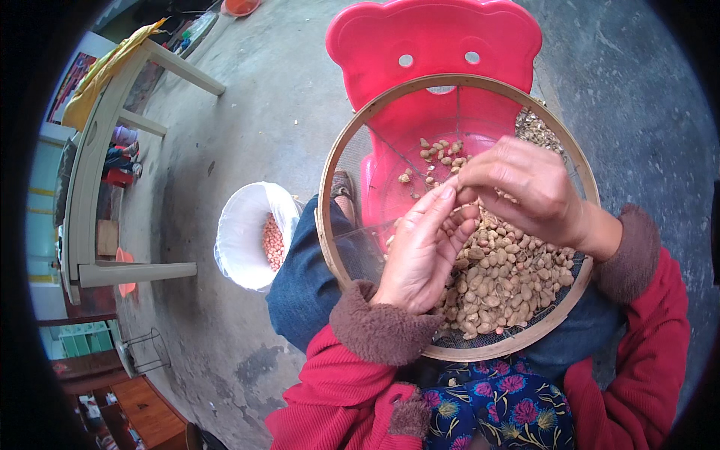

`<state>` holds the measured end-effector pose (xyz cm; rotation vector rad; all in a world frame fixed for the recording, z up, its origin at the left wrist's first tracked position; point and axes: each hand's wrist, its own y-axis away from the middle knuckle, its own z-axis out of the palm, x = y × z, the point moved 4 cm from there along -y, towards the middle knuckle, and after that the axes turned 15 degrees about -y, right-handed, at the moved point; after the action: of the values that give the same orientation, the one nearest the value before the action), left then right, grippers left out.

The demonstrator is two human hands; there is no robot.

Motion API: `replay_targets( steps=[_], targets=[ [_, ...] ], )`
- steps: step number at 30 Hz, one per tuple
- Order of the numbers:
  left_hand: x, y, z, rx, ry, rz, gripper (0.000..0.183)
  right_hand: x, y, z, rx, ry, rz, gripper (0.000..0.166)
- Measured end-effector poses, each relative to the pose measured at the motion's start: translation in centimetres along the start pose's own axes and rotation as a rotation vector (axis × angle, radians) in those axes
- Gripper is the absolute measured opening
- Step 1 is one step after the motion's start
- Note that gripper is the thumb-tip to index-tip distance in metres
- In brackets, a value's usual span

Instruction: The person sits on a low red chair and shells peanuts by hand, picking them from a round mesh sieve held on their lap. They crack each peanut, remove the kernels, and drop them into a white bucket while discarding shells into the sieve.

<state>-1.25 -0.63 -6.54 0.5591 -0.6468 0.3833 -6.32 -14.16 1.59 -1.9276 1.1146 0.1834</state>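
Observation:
A round wooden-rimmed mesh sieve (332, 247) rests across my lap and a red plastic chair (433, 34). Unshelled peanuts (489, 287) are heaped in its near right part, with a few scattered farther off. Above them my left hand (422, 247) and my right hand (523, 185) meet at the fingertips. Whatever lies between the fingers is hidden; the left fingers are curled, the right ones bent over them. Left of my knee stands a bucket lined with a white bag (239, 236), holding shelled pinkish peanuts (273, 242).
Empty shells (540, 132) lie on the floor beyond the sieve's right rim. A pale table (90, 185) with a yellow cloth stands at the left. Past it a seated person's legs (115, 157) show. An orange basin (241, 5) is at the top, a wooden cabinet (146, 413) at lower left.

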Motion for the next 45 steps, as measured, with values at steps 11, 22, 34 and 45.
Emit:
replay_targets(
  steps=[11, 22, 34, 45],
  targets=[
    [1.3, -0.1, -0.3, 0.064, 0.038, 0.142, 0.037, 7.2, 4.8, -9.6, 0.194, 0.625, 0.390, 0.013],
    [1.4, 0.2, -1.2, 0.126, -0.056, 0.147, 0.028, 5.4, 5.1, 4.5, -0.529, -0.212, 0.564, 0.011],
    [0.8, 0.0, -1.0, 0.147, 0.048, 0.105, 0.025, 6.8, 6.1, 4.8, -0.495, -0.262, 0.718, 0.016],
    [0.3, -0.1, -0.4, 0.072, -0.071, 0.076, 0.028, 4.6, 2.4, 0.9, 0.113, -1.069, 0.906, 0.018]
  ],
)
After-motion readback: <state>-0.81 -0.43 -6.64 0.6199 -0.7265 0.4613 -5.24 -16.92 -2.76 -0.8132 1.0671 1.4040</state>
